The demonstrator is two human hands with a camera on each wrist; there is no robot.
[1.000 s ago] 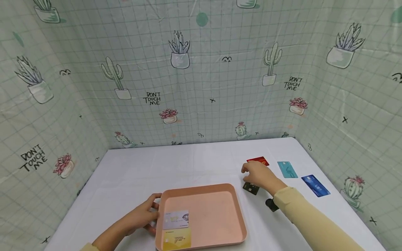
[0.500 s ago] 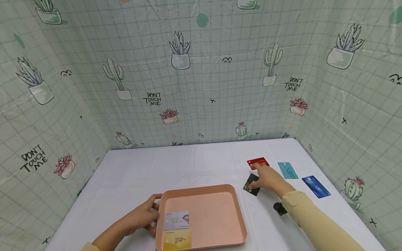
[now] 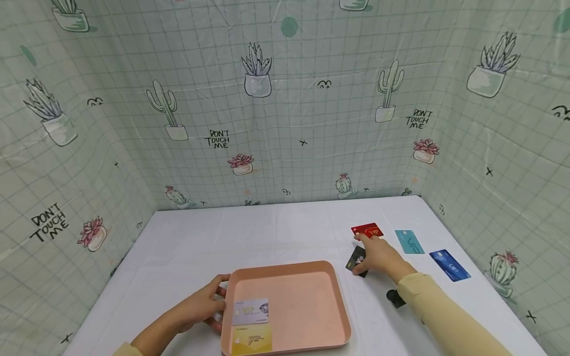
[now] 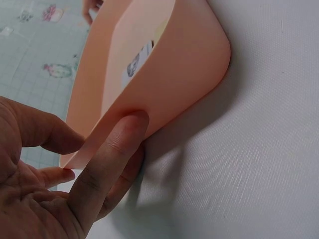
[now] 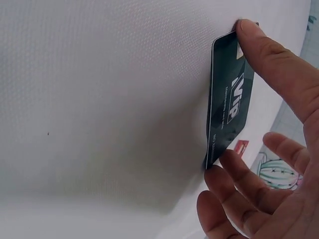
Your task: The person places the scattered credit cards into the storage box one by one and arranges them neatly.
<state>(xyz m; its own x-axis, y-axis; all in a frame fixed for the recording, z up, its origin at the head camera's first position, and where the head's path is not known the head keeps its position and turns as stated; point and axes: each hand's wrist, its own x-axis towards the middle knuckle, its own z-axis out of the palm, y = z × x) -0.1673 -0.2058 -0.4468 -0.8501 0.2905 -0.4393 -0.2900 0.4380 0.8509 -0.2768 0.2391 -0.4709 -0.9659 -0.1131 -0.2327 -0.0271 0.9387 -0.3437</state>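
The head view looks forward and down over the white counter; close in, the left wrist view shares its rectangular pink plastic tray, the right its oblong black card.

Toward the right edge of the table, the right hand partly hid the black card, its fine print unreadable. The table's near edge was cut off.

Right grip on black card
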